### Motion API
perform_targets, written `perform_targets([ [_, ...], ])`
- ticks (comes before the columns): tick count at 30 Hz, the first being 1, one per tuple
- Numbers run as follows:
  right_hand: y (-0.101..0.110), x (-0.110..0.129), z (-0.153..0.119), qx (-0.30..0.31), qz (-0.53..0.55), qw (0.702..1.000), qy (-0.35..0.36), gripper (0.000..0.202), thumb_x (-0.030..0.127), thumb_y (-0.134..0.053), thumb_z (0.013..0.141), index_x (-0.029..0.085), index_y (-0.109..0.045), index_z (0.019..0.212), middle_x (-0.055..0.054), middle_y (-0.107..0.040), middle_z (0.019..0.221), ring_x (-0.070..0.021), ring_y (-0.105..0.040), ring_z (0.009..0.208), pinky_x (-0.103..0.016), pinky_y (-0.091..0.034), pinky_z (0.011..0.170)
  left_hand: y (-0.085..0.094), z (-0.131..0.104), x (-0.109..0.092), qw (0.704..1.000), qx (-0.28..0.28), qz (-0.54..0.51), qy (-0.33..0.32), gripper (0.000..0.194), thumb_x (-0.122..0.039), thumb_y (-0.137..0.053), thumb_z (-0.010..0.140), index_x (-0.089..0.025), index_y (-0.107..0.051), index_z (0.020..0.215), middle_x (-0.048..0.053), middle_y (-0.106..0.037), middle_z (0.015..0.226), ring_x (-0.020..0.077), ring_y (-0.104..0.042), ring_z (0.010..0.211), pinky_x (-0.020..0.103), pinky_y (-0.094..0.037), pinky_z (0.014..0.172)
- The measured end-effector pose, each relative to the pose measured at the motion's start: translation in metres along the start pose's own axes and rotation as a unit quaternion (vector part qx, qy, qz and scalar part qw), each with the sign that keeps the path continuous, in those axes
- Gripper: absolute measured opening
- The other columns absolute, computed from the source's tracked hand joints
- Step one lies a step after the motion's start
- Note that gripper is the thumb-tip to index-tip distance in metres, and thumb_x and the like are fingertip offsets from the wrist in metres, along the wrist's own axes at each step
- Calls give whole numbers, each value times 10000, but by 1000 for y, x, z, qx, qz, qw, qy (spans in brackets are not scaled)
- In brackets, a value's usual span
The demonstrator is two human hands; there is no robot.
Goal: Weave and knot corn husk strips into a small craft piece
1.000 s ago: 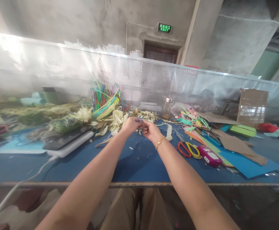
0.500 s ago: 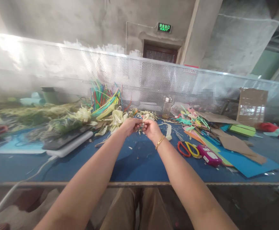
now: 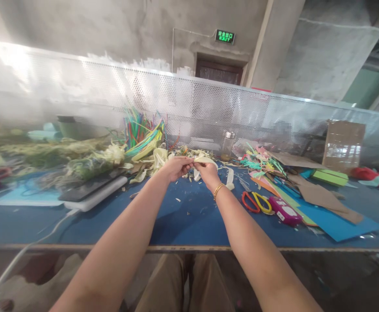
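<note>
My left hand (image 3: 178,167) and my right hand (image 3: 207,171) meet fingertip to fingertip above the far middle of the table. Between them is a pale cream strip (image 3: 205,160), thin and leaf-like, pinched by both; whether it is husk or paper I cannot tell. It curves over the top of my right fingers. A gold chain bracelet (image 3: 219,190) circles my right wrist. Just beyond my hands lies a heap of similar cream pieces (image 3: 160,157), and another pale strip (image 3: 230,178) rests to the right of my right hand.
Scissors (image 3: 256,203) with red and yellow handles lie beside a purple box (image 3: 285,211) on the blue table (image 3: 183,229). Coloured paper (image 3: 339,221) and cardboard fill the right. A white power bank-like device (image 3: 95,197) with a cable sits left. A glass bottle (image 3: 227,145) stands behind.
My right hand has turned palm-down over the strip, and more of the cream strip now shows above its fingers. My left hand stays nearly where it was.
</note>
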State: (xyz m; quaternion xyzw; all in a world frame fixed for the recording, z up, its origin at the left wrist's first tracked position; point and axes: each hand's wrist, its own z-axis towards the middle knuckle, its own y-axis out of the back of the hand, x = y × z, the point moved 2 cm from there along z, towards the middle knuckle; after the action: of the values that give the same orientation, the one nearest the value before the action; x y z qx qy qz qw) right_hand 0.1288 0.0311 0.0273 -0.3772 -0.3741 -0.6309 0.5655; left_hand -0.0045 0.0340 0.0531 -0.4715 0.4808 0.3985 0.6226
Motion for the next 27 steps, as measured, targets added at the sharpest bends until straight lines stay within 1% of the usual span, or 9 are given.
perform_targets([
  [5, -1, -2, 0, 5, 13, 1000, -4, 191, 366, -637, 673, 193, -665, 748, -2, -656, 746, -144, -579, 763, -248, -437, 717, 1, 3, 3, 999, 15, -40, 30, 111, -112, -661, 763, -121, -605, 668, 10, -577, 554, 30, -491, 446, 120, -384, 422],
  [8, -4, 1, -1, -16, 30, 999, 11, 179, 330, -638, 653, 193, -656, 767, 4, -648, 772, -131, -563, 751, -231, -424, 688, 2, 5, 5, 997, 17, -47, 50, 91, -96, -637, 758, -123, -611, 675, 6, -565, 528, 33, -480, 426, 123, -359, 394],
  [10, -5, 3, -2, -26, 62, 998, 6, 188, 325, -640, 639, 189, -644, 769, 23, -601, 708, -104, -503, 643, -211, -385, 593, 2, 6, 6, 997, 14, -45, 62, 92, -95, -629, 746, -124, -607, 662, 2, -548, 505, 33, -458, 404, 126, -331, 369],
  [12, -7, 4, -3, -25, 105, 994, -25, 190, 332, -631, 636, 183, -631, 755, 50, -506, 605, -78, -387, 529, -204, -309, 503, 2, 6, 7, 997, 11, -42, 69, 106, -98, -626, 733, -125, -592, 637, -3, -534, 492, 31, -438, 388, 127, -310, 354],
  [15, -8, 3, -2, 0, 146, 987, -66, 143, 308, -606, 629, 178, -596, 688, 73, -373, 521, -66, -266, 476, -208, -242, 465, 0, 4, 7, 997, 6, -33, 72, 128, -102, -629, 717, -127, -567, 607, -5, -529, 490, 28, -427, 380, 128, -296, 348],
  [18, -8, 0, -2, 29, 143, 986, -77, 105, 259, -583, 605, 179, -520, 584, 76, -327, 490, -64, -247, 470, -208, -222, 457, -2, 1, 5, 997, 14, -31, 72, 124, -101, -641, 703, -126, -566, 608, -8, -527, 487, 26, -423, 378, 130, -291, 350],
  [21, -7, -5, -2, 17, 92, 992, -84, 117, 245, -570, 604, 179, -492, 546, 67, -365, 481, -68, -288, 473, -210, -234, 458, -4, -1, 3, 996, 25, -39, 73, 111, -108, -661, 702, -119, -583, 624, -5, -531, 490, 24, -422, 380, 126, -286, 347],
  [25, -6, -5, -3, 3, -17, 999, -33, 167, 335, -585, 669, 172, -612, 644, 33, -550, 602, -92, -440, 574, -211, -343, 551, -1, 0, 2, 996, 17, -46, 70, 132, -98, -645, 729, -113, -580, 615, 4, -537, 495, 24, -433, 380, 118, -310, 348],
  [27, -5, -3, -4, -7, -41, 999, -9, 225, 388, -597, 686, 170, -651, 692, 19, -606, 664, -108, -492, 629, -225, -380, 609, 1, 1, 2, 996, 14, -51, 65, 131, -91, -636, 744, -109, -586, 624, 5, -540, 501, 23, -442, 383, 115, -324, 353],
])
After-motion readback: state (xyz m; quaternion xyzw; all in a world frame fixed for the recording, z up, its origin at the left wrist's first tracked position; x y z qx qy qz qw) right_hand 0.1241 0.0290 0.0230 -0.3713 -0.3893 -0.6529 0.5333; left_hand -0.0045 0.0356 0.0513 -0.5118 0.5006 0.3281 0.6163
